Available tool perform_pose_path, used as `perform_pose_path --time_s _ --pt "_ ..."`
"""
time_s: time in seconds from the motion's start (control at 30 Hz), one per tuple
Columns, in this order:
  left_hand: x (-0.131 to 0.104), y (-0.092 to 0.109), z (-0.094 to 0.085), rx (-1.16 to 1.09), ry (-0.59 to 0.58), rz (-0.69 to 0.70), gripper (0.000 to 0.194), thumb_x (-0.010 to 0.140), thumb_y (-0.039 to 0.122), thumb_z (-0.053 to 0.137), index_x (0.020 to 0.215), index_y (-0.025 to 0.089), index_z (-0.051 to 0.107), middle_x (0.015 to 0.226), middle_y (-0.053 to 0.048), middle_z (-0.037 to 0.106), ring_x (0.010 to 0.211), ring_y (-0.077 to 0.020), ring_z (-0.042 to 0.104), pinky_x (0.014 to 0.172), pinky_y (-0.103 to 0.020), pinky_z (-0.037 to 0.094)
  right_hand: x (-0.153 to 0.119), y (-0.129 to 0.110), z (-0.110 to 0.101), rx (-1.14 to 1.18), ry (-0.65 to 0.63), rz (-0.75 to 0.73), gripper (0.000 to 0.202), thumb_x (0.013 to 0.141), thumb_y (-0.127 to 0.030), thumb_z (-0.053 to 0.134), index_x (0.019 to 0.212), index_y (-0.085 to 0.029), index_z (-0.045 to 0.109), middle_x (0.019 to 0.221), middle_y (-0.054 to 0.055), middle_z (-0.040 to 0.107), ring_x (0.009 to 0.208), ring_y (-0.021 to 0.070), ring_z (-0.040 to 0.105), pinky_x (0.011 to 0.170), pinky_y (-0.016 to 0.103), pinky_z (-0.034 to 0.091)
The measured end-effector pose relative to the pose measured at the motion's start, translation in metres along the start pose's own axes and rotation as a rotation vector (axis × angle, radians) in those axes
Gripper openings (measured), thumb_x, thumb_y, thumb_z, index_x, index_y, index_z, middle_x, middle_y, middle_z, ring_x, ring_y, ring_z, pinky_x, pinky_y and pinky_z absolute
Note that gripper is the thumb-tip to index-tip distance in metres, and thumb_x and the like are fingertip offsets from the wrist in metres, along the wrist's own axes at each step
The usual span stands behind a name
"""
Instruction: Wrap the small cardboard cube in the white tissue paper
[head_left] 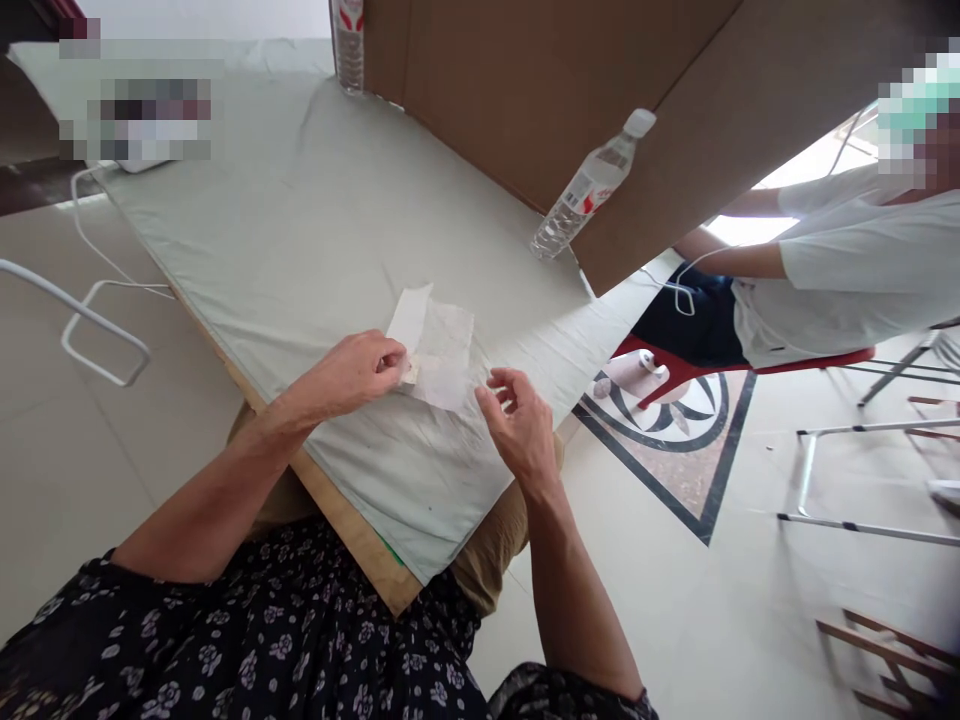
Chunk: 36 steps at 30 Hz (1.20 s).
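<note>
On the pale cloth in front of me lies a thin, see-through white sheet point(447, 350), like tissue or film, with a stiffer white paper strip point(409, 314) along its left side. My left hand point(364, 372) is closed in a pinch at the sheet's lower left, where a small beige piece point(412, 370) shows by the fingertips. The fingers partly hide what they grip. Just right of the sheet, my right hand point(517, 415) hovers with its fingers curved and the thumb apart. I see nothing held in it.
A clear plastic bottle point(592, 185) stands by a large cardboard panel point(517, 90); another bottle point(349, 50) is farther back. The cloth-covered table point(247, 220) ends in a corner near my lap. At right, a person in a white shirt point(847, 270) sits on a red seat point(810, 362).
</note>
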<state>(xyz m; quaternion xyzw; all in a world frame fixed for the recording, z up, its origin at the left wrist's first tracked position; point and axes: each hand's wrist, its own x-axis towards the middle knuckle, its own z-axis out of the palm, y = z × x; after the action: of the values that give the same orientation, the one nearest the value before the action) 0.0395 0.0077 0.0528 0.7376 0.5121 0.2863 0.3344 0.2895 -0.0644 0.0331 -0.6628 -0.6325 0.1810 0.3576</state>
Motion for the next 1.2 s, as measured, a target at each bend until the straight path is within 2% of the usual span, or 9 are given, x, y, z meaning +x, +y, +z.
perform_pose_path --time_s 0.1,0.2,0.3,0.4,0.57,0.67,0.93,1.07,1.2 --pt "-0.003 0.002 0.008 0.207 -0.045 0.073 0.022 0.083 0.03 0.061 0.094 0.02 0.078 0.099 -0.009 0.068 0.076 -0.0204 0.062 0.078 -0.035 0.051 -0.005 0.014 0.005 0.108 -0.129 0.186 0.063 0.091 -0.059 0.062 0.137 -0.016 0.056 0.099 0.009 0.078 0.065 0.0186 0.068 0.071 0.037 0.056" --pt "-0.005 -0.001 0.013 0.253 0.012 0.099 0.026 0.088 0.032 0.059 0.103 0.02 0.077 0.122 -0.012 0.064 0.079 -0.0187 0.062 0.079 -0.035 0.053 0.001 0.01 0.024 0.094 -0.143 0.193 0.081 0.09 -0.063 0.064 0.15 -0.012 0.044 0.102 0.012 0.077 0.071 0.0217 0.072 0.074 0.039 0.057" --pt "-0.007 -0.005 0.016 0.24 0.015 0.155 0.024 0.089 0.03 0.058 0.104 0.021 0.076 0.119 -0.011 0.065 0.089 -0.021 0.065 0.084 -0.034 0.054 0.008 0.002 0.045 0.079 -0.097 0.141 0.088 0.087 -0.065 0.068 0.152 -0.012 0.043 0.109 0.016 0.075 0.088 0.0272 0.074 0.075 0.039 0.058" --pt "-0.008 -0.005 0.016 0.257 0.004 0.204 0.022 0.09 0.026 0.057 0.103 0.021 0.074 0.113 -0.01 0.066 0.103 -0.0247 0.065 0.092 -0.036 0.053 0.009 -0.003 0.056 0.118 -0.006 0.101 0.082 0.088 -0.06 0.069 0.151 -0.014 0.044 0.11 0.016 0.073 0.09 0.0268 0.072 0.073 0.038 0.057" --pt "-0.006 0.001 0.017 0.323 -0.049 0.171 0.022 0.091 0.026 0.058 0.104 0.019 0.075 0.116 -0.013 0.065 0.101 -0.0259 0.065 0.091 -0.038 0.055 0.011 -0.017 0.059 0.158 0.032 0.072 0.067 0.092 -0.037 0.065 0.151 -0.013 0.044 0.075 -0.002 0.063 0.064 0.0166 0.056 0.065 0.032 0.051" --pt "-0.005 0.004 0.019 0.351 -0.062 0.155 0.023 0.092 0.025 0.057 0.104 0.018 0.075 0.116 -0.014 0.065 0.104 -0.027 0.065 0.093 -0.039 0.055 0.016 -0.032 0.061 0.219 0.029 0.053 0.066 0.09 -0.03 0.065 0.15 -0.013 0.046 0.068 -0.007 0.055 0.06 0.0137 0.051 0.063 0.029 0.048" --pt "-0.002 -0.002 0.023 0.273 -0.061 0.139 0.022 0.09 0.023 0.056 0.105 0.016 0.071 0.113 -0.014 0.066 0.109 -0.0284 0.064 0.095 -0.041 0.056 0.025 -0.053 0.073 0.228 -0.048 0.022 0.064 0.09 -0.028 0.064 0.15 -0.016 0.049 0.084 0.0 0.073 0.066 0.014 0.063 0.072 0.031 0.052" --pt "-0.005 -0.011 0.027 0.125 0.005 0.132 0.042 0.087 0.025 0.059 0.127 0.014 0.064 0.114 -0.013 0.066 0.106 -0.0265 0.065 0.093 -0.041 0.056 0.026 -0.054 0.059 0.232 -0.22 -0.075 0.053 0.097 -0.033 0.056 0.148 -0.018 0.053 0.109 0.008 0.079 0.076 0.0168 0.07 0.077 0.033 0.056" --pt "-0.011 -0.016 0.029 -0.056 0.055 0.132 0.063 0.076 0.017 0.06 0.139 0.015 0.056 0.117 -0.01 0.068 0.094 -0.0199 0.063 0.088 -0.035 0.056 0.03 -0.049 0.047 0.243 -0.391 -0.221 0.055 0.098 -0.02 0.046 0.153 -0.021 0.047 0.124 0.008 0.077 0.088 0.017 0.073 0.082 0.034 0.058"
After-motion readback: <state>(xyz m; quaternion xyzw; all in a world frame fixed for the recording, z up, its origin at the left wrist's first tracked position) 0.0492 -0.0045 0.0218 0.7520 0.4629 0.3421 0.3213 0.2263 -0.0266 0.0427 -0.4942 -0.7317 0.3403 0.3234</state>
